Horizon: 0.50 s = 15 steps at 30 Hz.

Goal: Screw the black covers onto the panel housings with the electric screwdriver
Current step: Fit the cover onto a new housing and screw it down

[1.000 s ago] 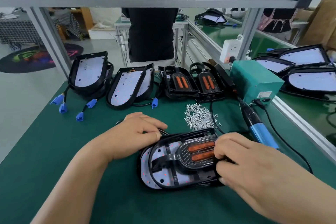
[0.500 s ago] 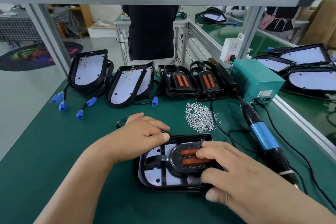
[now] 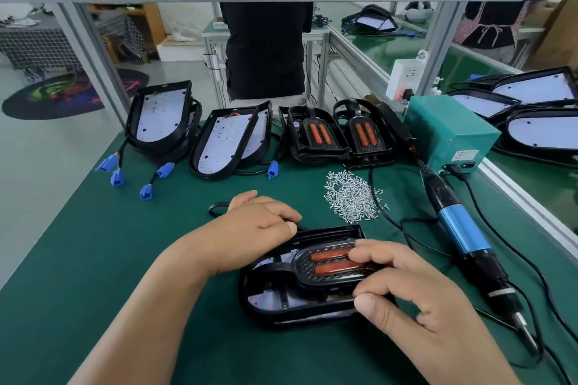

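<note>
**Right grip:** your right hand (image 3: 416,297) is clamping the black cover (image 3: 308,275). Its fingers (image 3: 372,255) are lying across the 2 orange strips (image 3: 328,256), and the thumb is pressing the near edge. 1 second back this hand was sitting at the cover's right end; it is now spanning the cover's width.

**Left grip:** your left hand (image 3: 253,234) is resting on the far left rim of the panel housing (image 3: 250,306). Its fingers are loosely bent and pinching nothing. It is keeping its earlier place.

**Change:** housing and cover are lying nearer to you than before. The electric screwdriver (image 3: 459,231), partly hidden earlier, is lying in full view on the counter (image 3: 93,259) to your right, untouched.

**Meaning, as a judgement:** you are still seating the cover. No screw is being driven yet, so this unit is standing at the alignment step.

**Task's thing:** the cover is sitting inside the housing, right of centre, with its oval mesh face up. A white board (image 3: 266,300) with red dots is showing at the left end. Whether the cover is fully seated cannot be told.

**Stock:** the screw pile (image 3: 352,197) is lying beyond the housing. 2 covered units (image 3: 316,134) and 2 open housings (image 3: 228,141) are standing along the counter's back.
</note>
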Motion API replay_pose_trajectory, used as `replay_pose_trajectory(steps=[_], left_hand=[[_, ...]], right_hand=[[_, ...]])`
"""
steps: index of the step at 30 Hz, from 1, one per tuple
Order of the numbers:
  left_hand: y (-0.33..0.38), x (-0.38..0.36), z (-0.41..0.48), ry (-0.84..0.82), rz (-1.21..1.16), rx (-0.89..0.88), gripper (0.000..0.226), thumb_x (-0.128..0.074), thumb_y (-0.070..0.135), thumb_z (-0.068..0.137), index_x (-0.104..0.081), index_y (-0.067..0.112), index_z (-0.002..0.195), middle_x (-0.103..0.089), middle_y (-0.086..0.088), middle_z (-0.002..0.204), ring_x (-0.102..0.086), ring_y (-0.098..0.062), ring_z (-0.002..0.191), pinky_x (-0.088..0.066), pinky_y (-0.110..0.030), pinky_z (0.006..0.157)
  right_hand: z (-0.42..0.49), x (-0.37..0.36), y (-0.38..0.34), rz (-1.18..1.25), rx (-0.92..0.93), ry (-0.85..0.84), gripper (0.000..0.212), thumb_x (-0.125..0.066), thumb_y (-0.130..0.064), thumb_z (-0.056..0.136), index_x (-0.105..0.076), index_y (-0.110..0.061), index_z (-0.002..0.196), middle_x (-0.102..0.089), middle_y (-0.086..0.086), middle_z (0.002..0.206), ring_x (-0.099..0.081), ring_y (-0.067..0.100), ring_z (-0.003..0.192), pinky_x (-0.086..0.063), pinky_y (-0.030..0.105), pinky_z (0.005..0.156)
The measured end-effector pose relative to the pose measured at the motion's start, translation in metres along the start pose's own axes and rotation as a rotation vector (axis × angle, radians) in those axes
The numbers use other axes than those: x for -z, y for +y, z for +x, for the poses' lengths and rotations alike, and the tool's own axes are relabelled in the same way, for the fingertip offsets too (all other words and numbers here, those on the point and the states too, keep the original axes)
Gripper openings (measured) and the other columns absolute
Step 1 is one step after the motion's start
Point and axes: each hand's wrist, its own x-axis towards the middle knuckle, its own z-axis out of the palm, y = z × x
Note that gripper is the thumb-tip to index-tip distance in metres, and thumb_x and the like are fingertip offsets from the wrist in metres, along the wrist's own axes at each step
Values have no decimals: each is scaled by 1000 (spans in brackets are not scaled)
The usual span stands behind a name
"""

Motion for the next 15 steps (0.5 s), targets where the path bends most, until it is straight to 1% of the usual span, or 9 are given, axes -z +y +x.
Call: replay_pose_trajectory(steps=[2,4,5,6,7,8,10,13,15], left_hand=[[1,0,0,2,1,3,34,-46,33,111,-72,25,130,-59,28,139,-37,14,136,6,-22,126],[1,1,0,-10,14,0,36,-45,36,111,-75,24,125,-58,29,140,-36,14,137,7,-22,125],[2,1,0,-22,28,-4,37,-44,38,111,-77,23,119,-58,29,141,-36,14,137,7,-21,125],[2,2,0,-32,44,-6,38,-44,40,111,-79,25,108,-58,29,141,-37,13,138,7,-21,124],[2,2,0,-39,60,-3,39,-44,41,111,-77,30,93,-58,29,141,-37,12,138,7,-22,125],[2,2,0,-45,74,3,42,-45,42,111,-72,35,80,-58,29,141,-38,12,137,7,-24,125],[3,2,0,-47,86,5,45,-46,44,110,-61,41,68,-59,28,140,-39,11,137,7,-27,126],[4,-1,0,-12,68,-28,41,-46,46,110,-61,40,72,-59,28,137,-36,10,138,6,-30,127],[7,-5,1,34,52,-65,39,-45,46,109,-66,32,80,-54,28,141,-29,7,141,3,-28,126]], right_hand=[[-3,-3,1,-29,24,5,10,-79,-29,93,-80,-31,84,-67,-13,131,-55,10,139,-47,18,102],[-4,-5,1,-130,58,-33,9,-77,-27,90,-78,-35,85,-65,-13,133,-54,14,141,-52,31,100],[-5,-5,2,-174,76,-45,9,-75,-28,90,-77,-36,87,-63,-13,135,-54,16,141,-51,35,100],[-6,-4,4,-208,106,-57,9,-72,-29,92,-75,-36,89,-61,-13,137,-54,16,141,-50,33,102],[-6,-3,5,-225,131,-70,9,-69,-30,94,-75,-36,91,-59,-13,139,-54,16,141,-48,28,104],[-6,-1,6,-218,134,-84,10,-68,-30,95,-74,-37,92,-58,-14,141,-53,14,142,-45,22,105],[-3,5,7,-167,103,-104,12,-67,-29,94,-75,-38,92,-57,-15,143,-51,13,143,-41,15,106],[0,12,9,-231,137,-160,14,-62,-38,96,-75,-36,90,-52,-17,147,-47,15,146,-43,17,104],[1,16,10,-272,149,-212,15,-65,-43,100,-73,-37,89,-47,-19,152,-39,16,151,-43,22,106]])
